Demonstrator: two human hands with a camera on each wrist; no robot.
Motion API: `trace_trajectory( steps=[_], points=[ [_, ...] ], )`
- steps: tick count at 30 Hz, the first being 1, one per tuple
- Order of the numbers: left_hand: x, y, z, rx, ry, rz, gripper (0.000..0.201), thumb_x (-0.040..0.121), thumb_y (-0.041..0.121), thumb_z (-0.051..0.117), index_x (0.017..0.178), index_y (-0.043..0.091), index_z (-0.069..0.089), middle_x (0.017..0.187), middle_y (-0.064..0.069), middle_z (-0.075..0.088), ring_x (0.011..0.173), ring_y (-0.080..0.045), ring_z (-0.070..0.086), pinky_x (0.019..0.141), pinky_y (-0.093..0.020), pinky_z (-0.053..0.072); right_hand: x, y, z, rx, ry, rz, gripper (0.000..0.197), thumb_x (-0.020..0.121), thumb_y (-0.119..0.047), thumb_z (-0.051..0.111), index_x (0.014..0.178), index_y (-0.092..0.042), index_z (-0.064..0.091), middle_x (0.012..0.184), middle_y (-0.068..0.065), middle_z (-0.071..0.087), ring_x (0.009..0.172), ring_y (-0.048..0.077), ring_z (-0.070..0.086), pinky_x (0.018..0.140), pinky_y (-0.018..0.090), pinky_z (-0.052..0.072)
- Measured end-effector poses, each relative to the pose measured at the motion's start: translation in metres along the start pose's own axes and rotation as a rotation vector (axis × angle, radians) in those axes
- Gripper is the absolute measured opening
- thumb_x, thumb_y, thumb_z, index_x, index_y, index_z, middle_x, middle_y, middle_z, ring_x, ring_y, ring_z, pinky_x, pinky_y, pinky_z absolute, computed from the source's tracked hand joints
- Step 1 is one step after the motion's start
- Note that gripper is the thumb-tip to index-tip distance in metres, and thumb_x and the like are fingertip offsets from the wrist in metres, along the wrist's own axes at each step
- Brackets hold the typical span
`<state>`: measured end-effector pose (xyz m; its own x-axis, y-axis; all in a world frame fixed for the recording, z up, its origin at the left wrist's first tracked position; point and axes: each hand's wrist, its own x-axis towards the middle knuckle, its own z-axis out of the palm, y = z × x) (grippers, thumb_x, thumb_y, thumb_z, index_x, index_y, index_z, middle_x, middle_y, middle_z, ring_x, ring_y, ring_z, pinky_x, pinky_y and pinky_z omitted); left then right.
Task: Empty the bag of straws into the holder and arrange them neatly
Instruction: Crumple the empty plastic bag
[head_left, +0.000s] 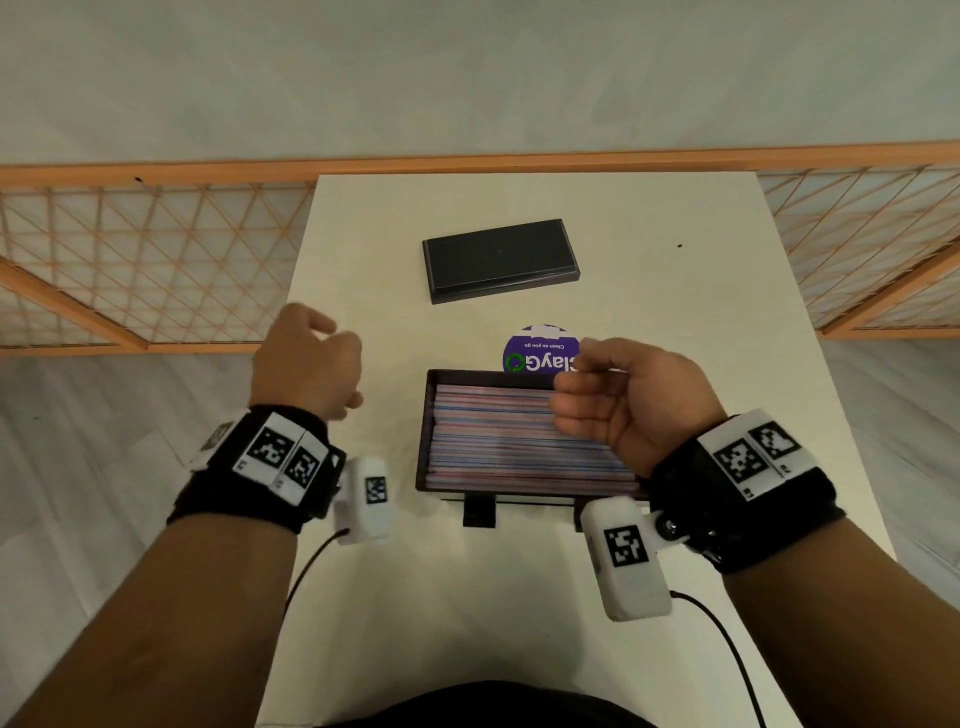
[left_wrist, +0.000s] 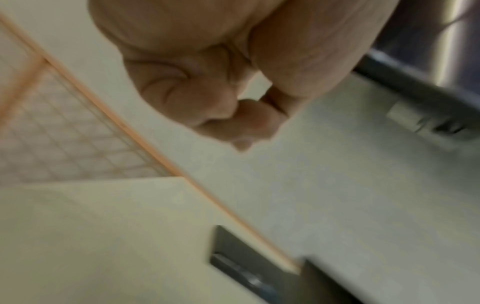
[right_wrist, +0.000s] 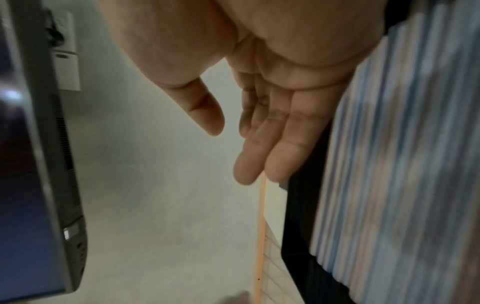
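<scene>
1. Straws (head_left: 511, 441) fill the holder (head_left: 425, 415), lying flat in even rows that run left to right, striped pink, blue and white.
2. That holder is a dark open box sitting on the white worktop (head_left: 701, 291) just in front of me, and two dark feet show at its near edge.
3. My left hand (head_left: 306, 358) hangs in the air to the left of the holder, apart from it, touching nothing.
4. Seen from the left wrist, its fingers (left_wrist: 207, 107) are curled in toward the palm with nothing inside them, though the view is blurred.
5. My right hand (head_left: 628, 395) hovers over the right part of the holder, palm turned toward the left, above the straws.
6. From the right wrist its fingers (right_wrist: 275, 144) look almost straight and relaxed, the thumb held apart, and it carries nothing; whether it touches the straws I cannot tell.
7. A purple round label (head_left: 540, 351) with white lettering lies on the worktop just behind the holder, partly hidden by my right hand.
8. Farther back, well apart from the holder, rests a flat black lid (head_left: 500, 260), rectangular and lying at a slight angle.
9. Both wrists wear black bands with white marker blocks and a small white camera; thin black cables trail from them toward me.
10. An orange lattice fence (head_left: 156, 249) stands behind the worktop.
</scene>
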<state>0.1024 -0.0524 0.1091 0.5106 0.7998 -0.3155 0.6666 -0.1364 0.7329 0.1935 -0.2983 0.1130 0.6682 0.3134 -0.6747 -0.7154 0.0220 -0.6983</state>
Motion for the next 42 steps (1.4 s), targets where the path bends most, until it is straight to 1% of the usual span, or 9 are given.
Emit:
trace_trajectory(
  steps=[8,15,19,23,27,30,37,39,42],
  points=[
    [0.015,-0.112,0.049,0.537,-0.523,-0.246,0.114,0.082,0.046,0.078,0.161,0.018,0.001,0.155,-0.015,0.040,0.131,-0.037,0.051,0.103,-0.040,0.046,-0.008,-0.020,0.009,-0.045,0.057,-0.131,0.014,0.093,-0.017,0.060,0.084,-0.006,0.060,0.066,0.010,0.063,0.048,0.024,0.058,0.052,0.034,0.055],
    [0.007,-0.125,0.057,0.749,-0.284,-0.068,0.033,0.098,0.029,0.057,0.124,0.010,0.059,0.128,-0.016,0.063,0.112,-0.037,0.061,0.090,-0.035,0.049,-0.014,-0.012,0.006,-0.127,0.058,-0.211,0.013,0.091,-0.011,0.064,0.080,-0.004,0.061,0.065,0.013,0.062,0.046,0.025,0.054,0.052,0.036,0.055],
    [0.020,-0.086,0.032,0.524,-0.031,-0.012,0.046,0.102,0.040,0.049,0.120,0.000,0.062,0.128,-0.023,0.062,0.118,-0.042,0.057,0.097,-0.043,0.044,-0.018,-0.012,0.007,-0.227,0.077,-0.343,0.005,0.087,-0.004,0.066,0.082,-0.004,0.064,0.064,0.011,0.065,0.046,0.026,0.058,0.052,0.035,0.053],
    [0.013,-0.022,0.005,0.128,0.164,0.277,0.039,0.100,0.036,0.052,0.079,0.003,0.056,0.079,-0.009,0.060,0.080,-0.033,0.055,0.069,-0.035,0.036,-0.024,-0.011,0.015,-0.488,0.095,-0.590,0.023,0.088,-0.001,0.062,0.102,-0.020,0.062,0.089,-0.001,0.067,0.056,0.025,0.069,0.060,0.044,0.060],
    [-0.027,0.039,-0.001,-0.260,0.045,0.533,0.050,0.100,0.027,0.060,0.053,0.023,0.043,0.046,0.016,0.045,0.046,-0.002,0.039,0.052,-0.025,0.033,-0.035,-0.012,0.025,-0.750,-0.083,-0.946,0.077,0.086,0.010,0.050,0.144,-0.040,0.038,0.135,-0.011,0.050,0.103,0.006,0.065,0.072,0.027,0.057],
    [-0.063,0.065,0.007,-0.388,-0.263,0.523,0.029,0.103,0.023,0.057,0.081,0.016,0.075,0.079,0.008,0.077,0.075,-0.010,0.072,0.071,-0.033,0.060,-0.035,-0.011,0.030,-0.832,-0.209,-1.137,0.095,0.081,0.016,0.053,0.154,-0.034,0.017,0.154,0.000,0.030,0.135,0.010,0.040,0.087,0.025,0.055],
    [-0.092,0.067,0.027,-0.428,-0.596,0.385,0.050,0.096,0.036,0.056,0.095,-0.012,0.070,0.096,-0.029,0.071,0.081,-0.018,0.068,0.078,-0.031,0.054,-0.020,-0.007,0.017,-1.030,0.018,-1.181,0.028,0.074,-0.020,0.070,0.099,-0.010,0.067,0.088,0.004,0.064,0.074,0.020,0.060,0.060,0.033,0.050],
    [-0.093,0.061,0.033,-0.380,-0.540,0.506,0.049,0.086,0.042,0.061,0.104,-0.003,0.065,0.100,-0.024,0.067,0.094,-0.020,0.066,0.087,-0.044,0.052,-0.020,-0.012,0.014,-1.102,0.162,-1.199,0.015,0.072,-0.022,0.064,0.076,-0.007,0.064,0.073,0.006,0.063,0.063,0.024,0.058,0.056,0.026,0.041],
    [-0.103,0.057,0.032,-0.120,-0.188,0.860,0.049,0.075,0.028,0.070,0.119,0.012,0.054,0.115,0.000,0.059,0.109,-0.014,0.056,0.096,-0.022,0.044,-0.025,-0.026,0.010,-1.092,0.349,-1.049,0.031,0.079,-0.025,0.061,0.055,-0.016,0.044,0.053,-0.006,0.047,0.047,0.010,0.041,0.047,0.020,0.024]
  ],
)
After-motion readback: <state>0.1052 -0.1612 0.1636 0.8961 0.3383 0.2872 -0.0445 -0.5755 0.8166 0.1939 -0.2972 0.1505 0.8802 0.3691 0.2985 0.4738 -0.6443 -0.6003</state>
